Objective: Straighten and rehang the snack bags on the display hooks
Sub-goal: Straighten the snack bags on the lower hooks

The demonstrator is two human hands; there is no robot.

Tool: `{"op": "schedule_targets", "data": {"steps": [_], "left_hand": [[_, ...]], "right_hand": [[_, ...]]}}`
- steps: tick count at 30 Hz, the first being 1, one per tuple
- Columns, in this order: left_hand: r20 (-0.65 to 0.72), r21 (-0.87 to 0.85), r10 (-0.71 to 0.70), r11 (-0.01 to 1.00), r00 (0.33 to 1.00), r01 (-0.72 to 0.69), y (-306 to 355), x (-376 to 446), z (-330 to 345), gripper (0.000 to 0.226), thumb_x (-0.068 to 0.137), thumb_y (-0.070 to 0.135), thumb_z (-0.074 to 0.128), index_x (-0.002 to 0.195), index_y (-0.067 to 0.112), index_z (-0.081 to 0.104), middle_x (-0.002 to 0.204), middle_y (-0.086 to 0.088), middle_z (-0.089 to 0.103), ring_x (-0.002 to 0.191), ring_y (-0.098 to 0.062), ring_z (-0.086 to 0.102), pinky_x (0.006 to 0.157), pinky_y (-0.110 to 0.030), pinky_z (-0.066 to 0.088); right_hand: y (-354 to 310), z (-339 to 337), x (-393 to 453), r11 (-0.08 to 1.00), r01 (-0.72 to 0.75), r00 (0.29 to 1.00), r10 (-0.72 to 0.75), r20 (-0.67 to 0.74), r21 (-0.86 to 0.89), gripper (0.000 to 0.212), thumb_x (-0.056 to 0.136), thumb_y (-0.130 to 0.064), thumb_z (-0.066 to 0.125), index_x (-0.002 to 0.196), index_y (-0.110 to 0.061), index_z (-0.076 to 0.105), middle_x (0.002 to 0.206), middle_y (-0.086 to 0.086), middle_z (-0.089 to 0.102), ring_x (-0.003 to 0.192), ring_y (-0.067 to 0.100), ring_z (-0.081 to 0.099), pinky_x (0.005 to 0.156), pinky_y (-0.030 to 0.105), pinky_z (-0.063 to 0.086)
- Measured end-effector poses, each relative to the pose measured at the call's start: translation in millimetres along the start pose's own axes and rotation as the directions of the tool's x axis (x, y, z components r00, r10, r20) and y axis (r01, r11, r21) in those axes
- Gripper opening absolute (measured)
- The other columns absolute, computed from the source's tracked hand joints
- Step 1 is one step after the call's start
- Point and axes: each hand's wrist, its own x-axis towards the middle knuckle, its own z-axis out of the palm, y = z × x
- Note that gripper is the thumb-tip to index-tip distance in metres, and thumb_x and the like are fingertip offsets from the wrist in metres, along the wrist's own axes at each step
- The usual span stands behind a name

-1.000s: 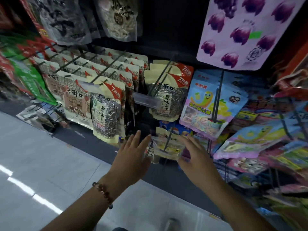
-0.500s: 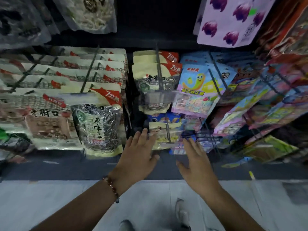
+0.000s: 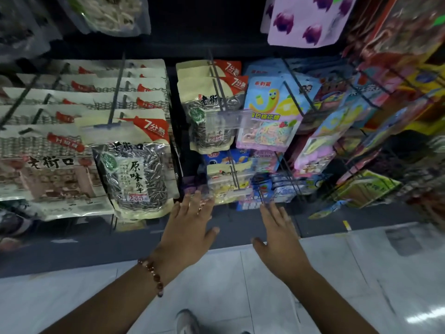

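Observation:
A small cream and yellow snack bag (image 3: 222,183) hangs on a low black display hook (image 3: 233,173) in the middle of the rack. My left hand (image 3: 190,227) reaches up with straight fingers, its tips just below the bag's left side. My right hand (image 3: 279,235) is spread flat below a blue snack bag (image 3: 255,196) to the right. Neither hand holds anything. Whether the fingertips touch the bags I cannot tell.
Sunflower seed bags (image 3: 134,172) fill the hooks on the left, with another stack (image 3: 212,104) above the small bag. A blue candy bag (image 3: 269,112) and colourful packs (image 3: 361,121) hang on the right. A pink bag (image 3: 308,20) hangs above. Grey floor tiles (image 3: 240,285) lie below.
The view has tilted down towards the floor. Both hands have drawn back slightly from the small bag and now hover below it with fingers spread.

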Motion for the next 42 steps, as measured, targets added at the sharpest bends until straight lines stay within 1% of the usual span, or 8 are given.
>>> {"op": "schedule_targets", "data": {"steps": [9,18,24,27,30,32,37,42], "left_hand": [[-0.031,0.017,-0.124,0.992,0.992,0.125,38,19,10,0.068,0.099,0.049,0.039,0.155,0.025,0.009,0.163,-0.008,0.002,0.15,-0.03,0.003,0.12,-0.044,0.009],[-0.048,-0.038,-0.198,0.98,0.979,0.196,30,56,85,0.07,0.099,0.046,0.04,0.156,0.024,0.005,0.164,-0.009,0.003,0.15,-0.03,0.006,0.121,-0.043,0.013],[-0.195,-0.057,-0.177,0.984,0.965,0.169,3,132,99,0.067,0.098,0.033,0.045,0.155,0.024,0.011,0.163,-0.009,0.005,0.148,-0.031,0.015,0.117,-0.044,0.021],[-0.197,-0.093,-0.156,0.986,0.968,0.141,-1,161,101,0.065,0.098,0.026,0.047,0.155,0.024,0.016,0.16,-0.006,0.021,0.144,-0.028,0.025,0.113,-0.042,0.03],[-0.207,-0.079,-0.142,0.989,0.968,0.129,-10,180,105,0.057,0.095,0.016,0.049,0.149,0.026,0.032,0.144,-0.003,0.046,0.124,-0.027,0.05,0.098,-0.04,0.046],[-0.206,-0.078,-0.134,0.99,0.969,0.12,-15,187,104,0.055,0.089,0.003,0.048,0.138,0.028,0.047,0.131,-0.003,0.055,0.11,-0.027,0.059,0.089,-0.039,0.051],[-0.18,-0.099,-0.111,0.991,0.977,0.094,-18,184,93,0.038,0.089,-0.005,0.046,0.108,0.021,0.065,0.106,-0.002,0.067,0.089,-0.022,0.067,0.071,-0.032,0.056],[-0.098,-0.216,-0.05,0.976,0.994,0.028,-21,155,86,0.023,0.097,0.012,0.046,0.103,0.018,0.067,0.1,0.0,0.067,0.076,-0.015,0.061,0.064,-0.027,0.048]], "right_hand": [[49,-22,20,0.995,0.078,0.997,-0.077,0.017,-0.059,0.077,0.098,-0.035,0.05,0.156,-0.023,0.001,0.164,0.002,-0.004,0.15,0.025,-0.007,0.12,0.037,0.002],[87,24,78,0.987,0.139,0.99,-0.14,-0.013,-0.085,0.074,0.099,-0.032,0.052,0.156,-0.019,0.007,0.164,0.003,0.001,0.151,0.026,-0.001,0.12,0.036,0.004],[87,35,170,0.98,0.183,0.974,-0.191,-0.119,-0.077,0.066,0.1,-0.019,0.047,0.156,-0.014,0.013,0.164,0.003,0.008,0.15,0.023,0.011,0.119,0.034,0.018],[80,40,210,0.969,0.203,0.974,-0.215,-0.073,-0.142,0.064,0.099,-0.016,0.047,0.156,-0.019,0.017,0.162,0.005,0.017,0.147,0.026,0.022,0.114,0.038,0.03],[74,45,237,0.965,0.188,0.982,-0.185,0.032,-0.184,0.054,0.094,-0.007,0.048,0.146,-0.02,0.04,0.135,0.014,0.055,0.112,0.03,0.055,0.08,0.032,0.045],[72,48,246,0.962,0.194,0.981,-0.187,0.052,-0.192,0.038,0.095,-0.006,0.046,0.13,-0.015,0.058,0.119,0.014,0.061,0.087,0.025,0.054,0.066,0.027,0.035],[80,53,240,0.985,0.168,0.984,-0.165,0.067,-0.047,0.023,0.095,-0.011,0.051,0.109,-0.009,0.069,0.111,0.01,0.064,0.096,0.027,0.061,0.081,0.034,0.05],[82,44,204,0.989,0.146,0.977,-0.145,0.156,0.002,0.025,0.097,-0.012,0.05,0.073,-0.012,0.053,0.071,0.001,0.046,0.06,0.013,0.044,0.059,0.03,0.035]]}}
